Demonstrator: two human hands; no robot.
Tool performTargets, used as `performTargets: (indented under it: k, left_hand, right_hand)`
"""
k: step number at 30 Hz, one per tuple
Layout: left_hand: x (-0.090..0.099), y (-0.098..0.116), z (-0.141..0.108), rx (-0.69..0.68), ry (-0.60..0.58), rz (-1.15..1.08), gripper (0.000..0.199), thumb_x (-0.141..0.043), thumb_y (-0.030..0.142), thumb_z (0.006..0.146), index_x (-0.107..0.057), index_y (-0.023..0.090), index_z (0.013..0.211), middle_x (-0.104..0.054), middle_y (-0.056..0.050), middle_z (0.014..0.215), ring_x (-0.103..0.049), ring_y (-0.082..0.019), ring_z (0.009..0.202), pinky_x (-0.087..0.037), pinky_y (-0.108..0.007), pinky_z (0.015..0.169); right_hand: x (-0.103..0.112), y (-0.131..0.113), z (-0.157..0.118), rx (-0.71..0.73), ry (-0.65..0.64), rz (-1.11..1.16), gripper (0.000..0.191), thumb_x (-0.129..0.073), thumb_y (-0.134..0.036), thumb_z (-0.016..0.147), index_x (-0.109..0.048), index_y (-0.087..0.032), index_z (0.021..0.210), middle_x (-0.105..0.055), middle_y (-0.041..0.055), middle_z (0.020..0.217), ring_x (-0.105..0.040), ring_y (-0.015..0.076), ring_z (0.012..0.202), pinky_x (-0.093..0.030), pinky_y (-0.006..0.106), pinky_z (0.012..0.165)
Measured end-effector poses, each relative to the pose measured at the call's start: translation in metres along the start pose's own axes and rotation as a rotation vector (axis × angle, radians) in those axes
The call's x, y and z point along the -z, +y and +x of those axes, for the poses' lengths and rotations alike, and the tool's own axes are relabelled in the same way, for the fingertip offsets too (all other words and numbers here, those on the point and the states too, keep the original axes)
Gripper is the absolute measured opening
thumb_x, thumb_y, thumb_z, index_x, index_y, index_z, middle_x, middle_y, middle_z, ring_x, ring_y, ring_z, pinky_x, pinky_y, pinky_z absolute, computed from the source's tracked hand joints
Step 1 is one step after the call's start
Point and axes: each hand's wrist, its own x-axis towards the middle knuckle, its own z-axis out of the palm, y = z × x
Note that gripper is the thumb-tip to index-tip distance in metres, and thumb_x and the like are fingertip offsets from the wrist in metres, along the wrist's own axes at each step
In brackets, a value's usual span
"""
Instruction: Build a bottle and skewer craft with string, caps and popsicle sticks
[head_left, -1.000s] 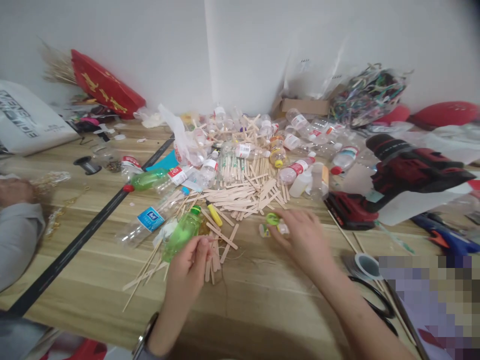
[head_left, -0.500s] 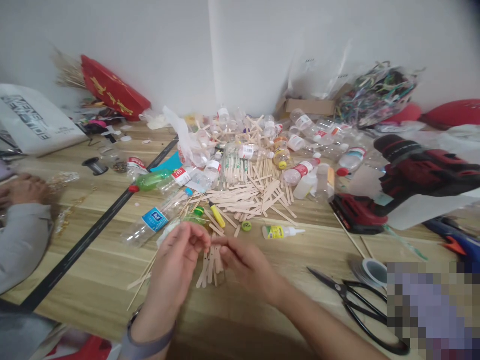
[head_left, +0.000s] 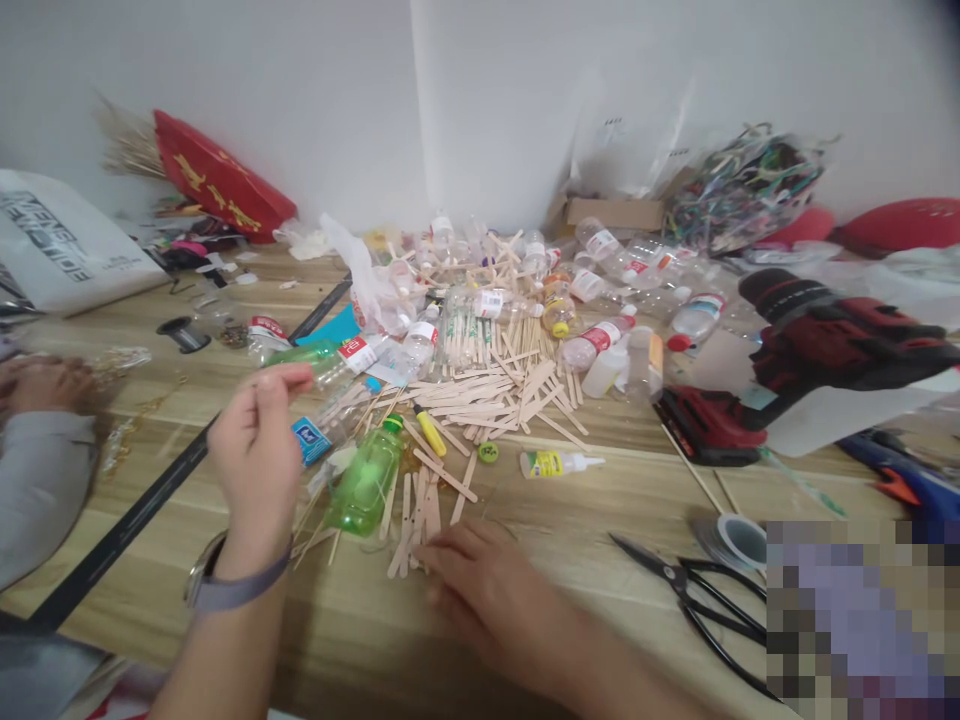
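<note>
My left hand (head_left: 259,455) is raised over the left part of the table, thumb and fingertips pinched together; anything between them is too fine to make out. A green plastic bottle (head_left: 367,480) lies to the right of it. My right hand (head_left: 491,600) is low over the table, slightly blurred, its fingertips at the lower ends of a small group of drilled wooden craft sticks (head_left: 409,525). Whether those fingers grip a stick cannot be seen. Behind them lie a yellow marker (head_left: 430,432), a green cap (head_left: 487,453) and a small glue bottle (head_left: 555,463).
A heap of plastic bottles (head_left: 600,335) and loose craft sticks (head_left: 480,395) fills the table's middle. On the right are black scissors (head_left: 675,575), a tape roll (head_left: 739,540) and a red cordless drill (head_left: 825,350). At the left edge rests another person's hand (head_left: 52,385).
My left hand has lifted away to the left from the sticks, uncovering the green bottle. The right hand has dropped toward the table, beside the lower ends of the sticks.
</note>
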Motion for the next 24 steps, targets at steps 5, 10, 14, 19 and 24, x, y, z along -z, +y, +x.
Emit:
performTargets:
  k: [5,10,14,19,24]
  left_hand:
    - [-0.019,0.002,0.029,-0.140,-0.267,0.368,0.035,-0.034,0.031,0.099,-0.067,0.019,0.100,-0.069,-0.008,0.114,-0.062,-0.021,0.109,-0.047,-0.037,0.097]
    - [-0.038,-0.002,0.047,-0.082,-0.699,0.726,0.008,-0.065,0.019,0.078,-0.066,0.017,0.071,-0.073,-0.010,0.084,-0.067,-0.029,0.092,-0.049,-0.039,0.085]
    - [-0.049,0.017,0.012,-0.084,-0.901,0.926,0.023,-0.061,0.021,0.083,-0.061,0.017,0.061,-0.066,-0.011,0.065,-0.067,-0.031,0.075,-0.048,-0.041,0.072]
    - [-0.090,0.022,-0.059,-0.194,-1.178,0.827,0.012,-0.056,0.023,0.093,-0.067,0.018,0.091,-0.070,-0.006,0.094,-0.066,-0.021,0.088,-0.051,-0.034,0.079]
    - [-0.123,-0.006,-0.090,-0.156,-1.240,0.784,0.027,-0.060,0.031,0.093,-0.061,0.016,0.116,-0.064,-0.008,0.116,-0.065,-0.021,0.096,-0.056,-0.042,0.081]
  right_hand:
    - [0.009,0.000,-0.005,-0.055,-0.071,-0.104,0.029,-0.057,-0.020,0.092,-0.061,-0.021,0.121,-0.068,0.0075,0.115,-0.059,0.0241,0.106,-0.044,0.038,0.094]
    - [0.025,0.019,-0.037,-0.190,-0.003,-0.216,0.017,-0.051,-0.018,0.094,-0.068,-0.018,0.095,-0.071,0.0085,0.091,-0.064,0.0265,0.087,-0.051,0.040,0.077]
    - [0.042,0.045,-0.096,-0.213,0.197,-0.340,0.029,-0.042,-0.022,0.098,-0.066,-0.022,0.114,-0.074,0.0075,0.099,-0.069,0.0231,0.091,-0.056,0.035,0.077]
    - [0.052,0.094,-0.180,-0.390,0.357,-0.704,0.040,-0.043,-0.037,0.095,-0.068,-0.019,0.119,-0.073,0.0127,0.113,-0.070,0.0329,0.099,-0.059,0.048,0.083]
    - [0.053,0.108,-0.210,-0.499,0.232,-0.672,0.048,-0.040,-0.016,0.089,-0.059,-0.016,0.133,-0.068,0.0142,0.125,-0.068,0.0314,0.107,-0.061,0.042,0.083]
